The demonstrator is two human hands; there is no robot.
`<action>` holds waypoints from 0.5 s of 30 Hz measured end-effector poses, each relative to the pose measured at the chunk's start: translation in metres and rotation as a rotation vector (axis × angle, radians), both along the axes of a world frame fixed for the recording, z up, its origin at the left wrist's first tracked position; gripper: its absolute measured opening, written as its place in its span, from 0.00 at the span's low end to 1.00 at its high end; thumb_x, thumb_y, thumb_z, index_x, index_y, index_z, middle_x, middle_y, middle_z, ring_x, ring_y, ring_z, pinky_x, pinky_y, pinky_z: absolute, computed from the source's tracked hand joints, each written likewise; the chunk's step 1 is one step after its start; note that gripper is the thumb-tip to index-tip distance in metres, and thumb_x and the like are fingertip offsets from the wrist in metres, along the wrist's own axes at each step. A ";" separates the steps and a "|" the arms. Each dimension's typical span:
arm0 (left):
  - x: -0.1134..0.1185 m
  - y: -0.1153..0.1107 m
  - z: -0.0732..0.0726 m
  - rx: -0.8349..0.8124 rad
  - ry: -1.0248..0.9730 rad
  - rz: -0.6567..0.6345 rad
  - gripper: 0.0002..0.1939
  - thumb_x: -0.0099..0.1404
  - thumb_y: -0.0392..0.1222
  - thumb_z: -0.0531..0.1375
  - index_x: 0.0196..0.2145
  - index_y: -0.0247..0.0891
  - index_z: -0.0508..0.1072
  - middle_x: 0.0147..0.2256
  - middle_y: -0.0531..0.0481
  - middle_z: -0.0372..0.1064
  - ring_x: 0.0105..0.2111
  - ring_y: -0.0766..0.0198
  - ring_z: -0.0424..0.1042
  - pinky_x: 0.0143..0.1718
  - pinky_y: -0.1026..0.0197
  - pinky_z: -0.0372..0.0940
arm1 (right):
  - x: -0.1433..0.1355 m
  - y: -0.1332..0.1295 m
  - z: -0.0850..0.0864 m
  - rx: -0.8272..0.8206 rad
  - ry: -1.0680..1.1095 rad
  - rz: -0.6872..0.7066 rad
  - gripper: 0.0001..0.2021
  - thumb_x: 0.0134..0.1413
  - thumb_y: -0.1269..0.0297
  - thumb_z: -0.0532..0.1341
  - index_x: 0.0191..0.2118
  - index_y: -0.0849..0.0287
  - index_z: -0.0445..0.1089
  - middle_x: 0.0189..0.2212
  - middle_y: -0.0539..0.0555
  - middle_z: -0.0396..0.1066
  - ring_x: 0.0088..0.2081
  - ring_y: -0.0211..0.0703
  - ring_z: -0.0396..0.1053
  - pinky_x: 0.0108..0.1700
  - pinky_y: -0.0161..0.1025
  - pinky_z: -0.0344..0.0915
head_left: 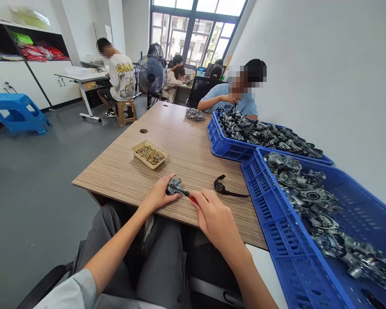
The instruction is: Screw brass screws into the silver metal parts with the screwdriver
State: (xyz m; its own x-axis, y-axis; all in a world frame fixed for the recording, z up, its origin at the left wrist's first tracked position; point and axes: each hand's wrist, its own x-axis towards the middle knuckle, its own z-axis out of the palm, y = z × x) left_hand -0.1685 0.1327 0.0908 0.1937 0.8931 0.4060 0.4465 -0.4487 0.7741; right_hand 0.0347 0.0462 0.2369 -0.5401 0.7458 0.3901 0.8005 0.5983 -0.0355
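My left hand (161, 193) is closed around a small silver-grey metal part (175, 186) at the front edge of the wooden table (116, 167). In my right hand (212, 212) is a screwdriver (191, 197) with a red and black handle. Its shaft points left and its tip meets the metal part; the exact contact spot is too small to make out. Beyond my left hand stands a cream tray (144, 162) of brass-coloured screws (151, 154). A black wristwatch (220, 186) lies to the right of the screwdriver.
To my right, a blue crate (260, 206) holds many metal parts (317, 195). Behind it, another blue crate (225, 146) is heaped with darker parts. A co-worker in a blue shirt (223, 91) sits across, near a pile of metal pieces (195, 114). A fan (151, 75) stands beyond.
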 end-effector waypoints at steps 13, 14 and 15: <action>0.000 0.000 -0.001 0.003 0.004 -0.002 0.41 0.62 0.49 0.69 0.68 0.41 0.59 0.59 0.39 0.70 0.60 0.47 0.69 0.63 0.44 0.64 | -0.002 0.001 -0.006 0.052 0.086 -0.142 0.12 0.75 0.53 0.53 0.48 0.56 0.65 0.38 0.54 0.78 0.37 0.47 0.77 0.32 0.39 0.63; 0.000 0.000 -0.001 0.002 0.004 -0.002 0.41 0.62 0.49 0.69 0.68 0.41 0.60 0.59 0.39 0.70 0.60 0.46 0.69 0.63 0.44 0.63 | -0.002 0.002 -0.007 0.051 0.073 -0.162 0.12 0.75 0.53 0.53 0.46 0.56 0.65 0.36 0.53 0.78 0.35 0.46 0.77 0.30 0.39 0.61; 0.000 0.000 -0.001 0.001 0.004 -0.003 0.41 0.62 0.48 0.69 0.68 0.41 0.60 0.59 0.38 0.70 0.60 0.46 0.69 0.63 0.44 0.63 | -0.001 0.002 -0.007 0.049 0.060 -0.178 0.12 0.75 0.53 0.52 0.44 0.55 0.65 0.33 0.51 0.77 0.33 0.46 0.76 0.29 0.39 0.59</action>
State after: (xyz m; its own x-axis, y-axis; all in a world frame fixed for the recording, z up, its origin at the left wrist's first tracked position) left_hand -0.1681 0.1330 0.0898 0.1981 0.8922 0.4060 0.4479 -0.4508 0.7721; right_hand 0.0334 0.0483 0.2295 -0.3759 0.8065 0.4563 0.8911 0.4497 -0.0606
